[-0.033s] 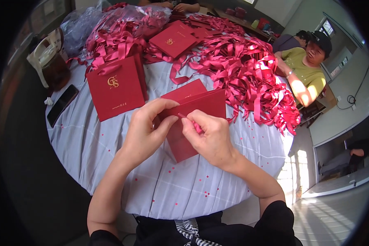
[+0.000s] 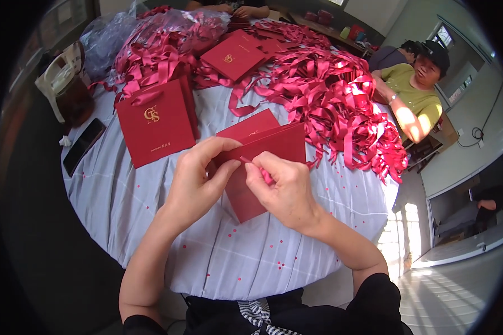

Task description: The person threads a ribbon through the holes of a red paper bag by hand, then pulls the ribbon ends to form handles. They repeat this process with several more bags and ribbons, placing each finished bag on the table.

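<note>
A red paper gift bag [image 2: 288,142] is tilted in front of me at mid-table. My left hand [image 2: 193,184] is closed on its upper edge, thumb on the near side. Beside that thumb, my right hand [image 2: 288,192] pinches a narrow end of pink-red ribbon [image 2: 267,176] against the bag; more of the ribbon shows under its curled fingers. The exact spot where ribbon meets bag is partly hidden by the fingertips. Behind the bag's top edge, another red panel [image 2: 251,124] with a gold mark shows. To the left lies a red gift bag [image 2: 156,128] with a ribbon handle.
A large heap of ribboned bags [image 2: 341,106] covers the table's right side. More bags [image 2: 233,54] and a clear plastic sack [image 2: 109,36] lie farther back. A phone [image 2: 84,148] and a dark drink container [image 2: 72,97] sit left. A person [image 2: 419,95] sits at the right.
The view has shifted very slightly. Both hands keep the same grip on the bag and ribbon.
</note>
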Tool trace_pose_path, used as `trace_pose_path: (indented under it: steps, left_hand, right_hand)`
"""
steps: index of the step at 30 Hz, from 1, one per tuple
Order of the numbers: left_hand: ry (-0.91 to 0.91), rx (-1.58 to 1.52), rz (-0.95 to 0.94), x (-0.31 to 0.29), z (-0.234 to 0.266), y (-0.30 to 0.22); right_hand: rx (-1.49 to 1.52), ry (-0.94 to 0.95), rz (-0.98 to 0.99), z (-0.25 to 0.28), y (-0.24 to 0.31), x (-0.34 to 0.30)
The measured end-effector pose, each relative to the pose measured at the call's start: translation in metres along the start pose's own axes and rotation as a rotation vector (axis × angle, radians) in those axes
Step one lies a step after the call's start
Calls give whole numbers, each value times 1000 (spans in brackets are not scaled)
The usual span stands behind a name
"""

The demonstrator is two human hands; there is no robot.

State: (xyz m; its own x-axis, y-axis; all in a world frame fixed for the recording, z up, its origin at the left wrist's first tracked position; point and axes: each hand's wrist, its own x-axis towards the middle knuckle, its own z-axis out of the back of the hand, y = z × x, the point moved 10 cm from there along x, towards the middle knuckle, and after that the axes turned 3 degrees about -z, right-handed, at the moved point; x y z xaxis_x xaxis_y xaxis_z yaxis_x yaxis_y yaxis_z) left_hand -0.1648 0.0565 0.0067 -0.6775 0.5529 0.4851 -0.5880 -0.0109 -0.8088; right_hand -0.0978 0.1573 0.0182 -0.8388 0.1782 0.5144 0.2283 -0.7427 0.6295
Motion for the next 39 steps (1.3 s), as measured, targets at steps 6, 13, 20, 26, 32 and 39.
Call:
trace_pose_path:
  steps: [6,13,20,26,32,39]
  left_hand:
    - [-11,34,-58,-3,-5,-11]
    - [-37,125,-124,-4,-14,-34]
    - [-99,185,-189,-9,-15,-43]
    - [-108,249,-228,-10,-18,-47]
    - [-37,304,-283,-10,-26,-57]
    - [-31,203,-251,-8,-25,-55]
  right_hand:
    - [-65,-74,28,8,7,-5]
    - [-26,-92,-13,17,4,-7]
    - [-169,-153,96,11,16,-15]
    - [-88,-100,20,15,8,-12]
    - [107,-58,-86,14,-5,-8]
    - [-16,103,-17,13,1,-8]
